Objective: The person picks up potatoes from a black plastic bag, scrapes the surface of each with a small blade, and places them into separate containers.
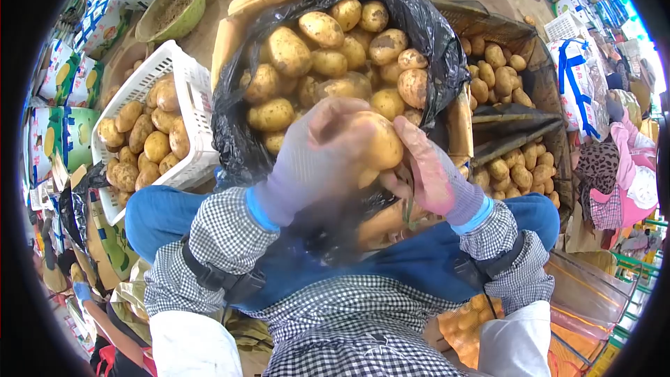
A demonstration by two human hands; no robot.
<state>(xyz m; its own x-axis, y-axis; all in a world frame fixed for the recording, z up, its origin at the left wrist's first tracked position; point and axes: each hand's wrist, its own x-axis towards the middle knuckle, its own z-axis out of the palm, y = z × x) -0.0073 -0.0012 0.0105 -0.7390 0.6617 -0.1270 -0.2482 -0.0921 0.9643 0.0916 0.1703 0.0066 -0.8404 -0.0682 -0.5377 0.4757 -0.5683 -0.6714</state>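
Note:
Both my gloved hands are around a potato (379,143) with pale brown skin, over the near side of a box lined with a black plastic bag (447,49). My left hand (317,150), smeared by motion, closes on it from the left. From the right, my right hand (434,173) presses its fingers along the potato's side, thumb bent beneath. A thin dark greenish strip (409,209) shows below the right thumb; its kind is unclear. Many loose potatoes (289,52) fill the lined box beyond my hands, some with dirt on the skin.
A white plastic crate (199,91) of potatoes stands to the left. On the right, dark-lined compartments (520,126) hold more potatoes. A green basin (174,14) sits at the back left. Printed cartons (63,136) line the left side, and other people (611,167) are at the far right.

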